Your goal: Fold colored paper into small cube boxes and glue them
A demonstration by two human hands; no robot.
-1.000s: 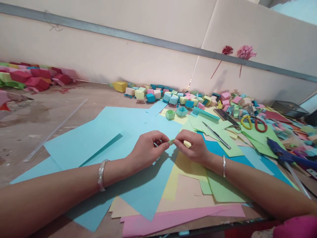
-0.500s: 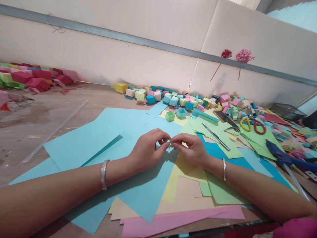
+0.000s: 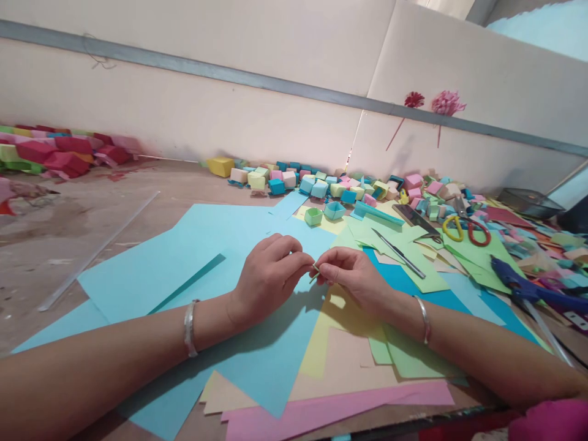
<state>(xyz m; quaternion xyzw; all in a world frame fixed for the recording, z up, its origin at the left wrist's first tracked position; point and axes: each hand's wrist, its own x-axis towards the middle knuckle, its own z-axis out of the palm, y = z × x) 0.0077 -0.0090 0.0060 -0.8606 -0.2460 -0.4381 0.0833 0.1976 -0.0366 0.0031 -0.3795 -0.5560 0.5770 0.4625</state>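
Between my fingertips is a small strip of green paper [image 3: 315, 275], mostly hidden by the fingers. My left hand [image 3: 271, 275] pinches its upper end with thumb and forefinger. My right hand [image 3: 353, 272] is closed on the same strip from the other side. Both hands hover over light blue paper sheets [image 3: 184, 257] and a yellow sheet [image 3: 315, 343]. Just beyond them stand a small open green paper box [image 3: 313, 216] and an open blue paper box [image 3: 335, 211].
Many coloured paper boxes [image 3: 288, 179] line the wall. To the right lie a pen [image 3: 397, 251], a phone [image 3: 416, 220], scissors [image 3: 466, 229] and a blue glue gun [image 3: 519, 285]. A clear glue stick or rod [image 3: 101, 248] lies left. Another person's hand [image 3: 32, 191] shows at the far left.
My left fingers have straightened and tightened into a pinch, and my right thumb has shifted on the green strip. More of the strip shows below the fingertips. The view has shifted slightly.
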